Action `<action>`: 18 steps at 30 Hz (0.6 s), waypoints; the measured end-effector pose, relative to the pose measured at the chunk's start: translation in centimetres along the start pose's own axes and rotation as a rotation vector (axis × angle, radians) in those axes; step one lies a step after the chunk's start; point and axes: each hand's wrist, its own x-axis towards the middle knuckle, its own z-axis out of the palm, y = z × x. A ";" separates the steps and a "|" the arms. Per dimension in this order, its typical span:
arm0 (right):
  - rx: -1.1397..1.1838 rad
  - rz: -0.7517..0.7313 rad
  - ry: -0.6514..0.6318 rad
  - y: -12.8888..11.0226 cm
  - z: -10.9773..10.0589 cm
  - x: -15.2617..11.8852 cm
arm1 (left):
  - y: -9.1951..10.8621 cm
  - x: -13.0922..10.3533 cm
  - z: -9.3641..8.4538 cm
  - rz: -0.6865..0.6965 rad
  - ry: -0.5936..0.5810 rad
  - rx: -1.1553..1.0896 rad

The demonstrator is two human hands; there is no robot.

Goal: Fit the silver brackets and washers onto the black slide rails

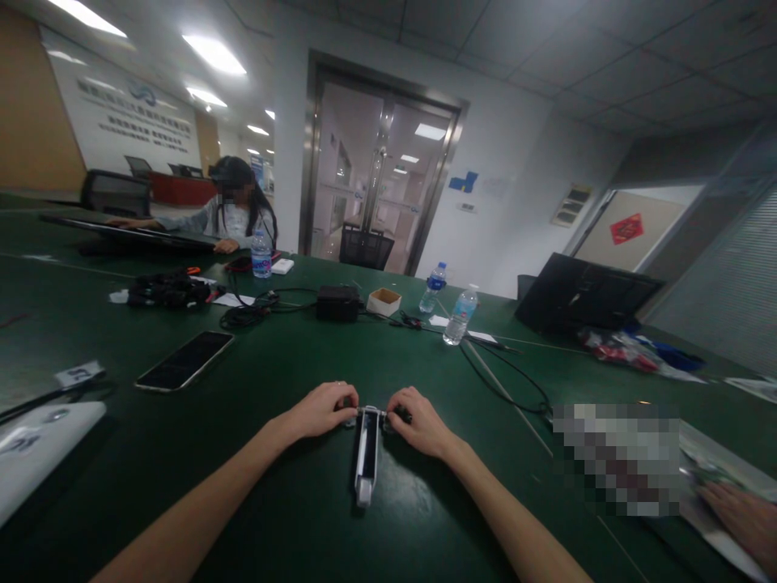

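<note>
At the lower middle of the frame, a narrow white-and-black device lies lengthwise on the green counter. Both hands grasp its upper end, fingers curled to thumbs: the left hand at its left corner, the right hand at its right. A phone rests left of centre; a black box and an open carton sit above the hands, mid-frame.
</note>
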 end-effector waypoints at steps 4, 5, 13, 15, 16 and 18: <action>0.018 0.009 0.005 0.0 -0.1 0.0 | -0.1 0.0 0.1 0.003 0.002 -0.005; 0.023 0.015 0.007 0.0 -0.1 0.0 | -0.1 0.0 0.1 0.004 0.003 -0.004; 0.036 0.022 0.009 0.2 -0.2 0.0 | 0.1 0.0 0.0 -0.013 0.006 0.001; 0.039 0.022 0.003 0.0 -0.3 0.0 | 0.2 0.0 0.0 -0.002 0.009 0.002; 0.040 0.024 0.004 0.0 -0.3 0.0 | 0.3 0.0 0.0 0.001 0.009 0.002; 0.038 0.022 0.005 -0.1 -0.2 0.0 | 0.3 0.0 -0.1 -0.002 0.004 -0.001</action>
